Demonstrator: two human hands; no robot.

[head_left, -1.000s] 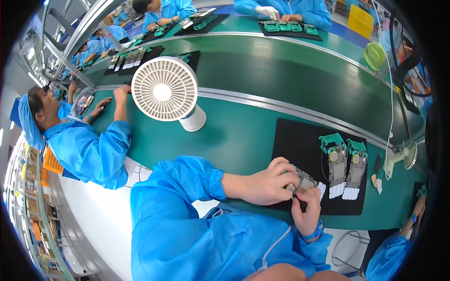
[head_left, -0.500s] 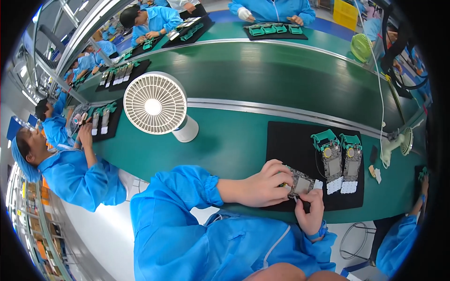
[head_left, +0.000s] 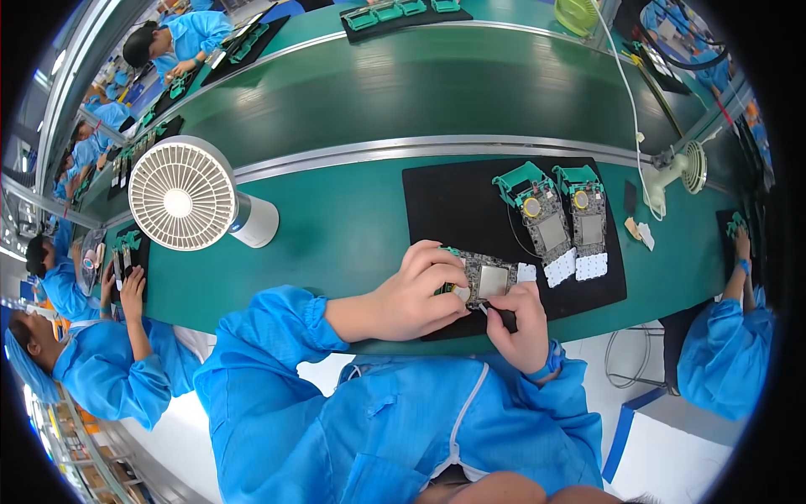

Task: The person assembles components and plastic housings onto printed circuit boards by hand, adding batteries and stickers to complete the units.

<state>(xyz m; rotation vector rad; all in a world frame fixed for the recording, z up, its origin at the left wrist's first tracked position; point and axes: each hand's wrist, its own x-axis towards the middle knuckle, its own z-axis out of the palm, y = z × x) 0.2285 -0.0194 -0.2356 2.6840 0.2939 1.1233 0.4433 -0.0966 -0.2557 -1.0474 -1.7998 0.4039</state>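
A dark circuit board [head_left: 492, 281] with a square metal shield and a white pad at its right end lies over the near edge of a black mat [head_left: 445, 206]. My left hand [head_left: 416, 294] grips the board's left end, its fingers curled over it. My right hand [head_left: 525, 328] is closed round a small dark-handled tool [head_left: 505, 319], whose pale thin tip meets the board's near edge. Beyond my right hand two similar boards [head_left: 550, 231] lie side by side on the mat, each with a green plastic frame, a round yellow part and a white pad.
A white fan [head_left: 183, 193] stands on the green table [head_left: 336, 227] to the left. At the right are a small pale-green fan [head_left: 684, 168], a hanging white cable [head_left: 625, 84] and scraps [head_left: 645, 235]. A metal rail [head_left: 353, 151] borders the conveyor belt [head_left: 403, 92]. Co-workers sit on both sides.
My view has shifted, so the table and hands appear farther left and higher. My hands stay at the same board, and the tool in my right hand shows more clearly.
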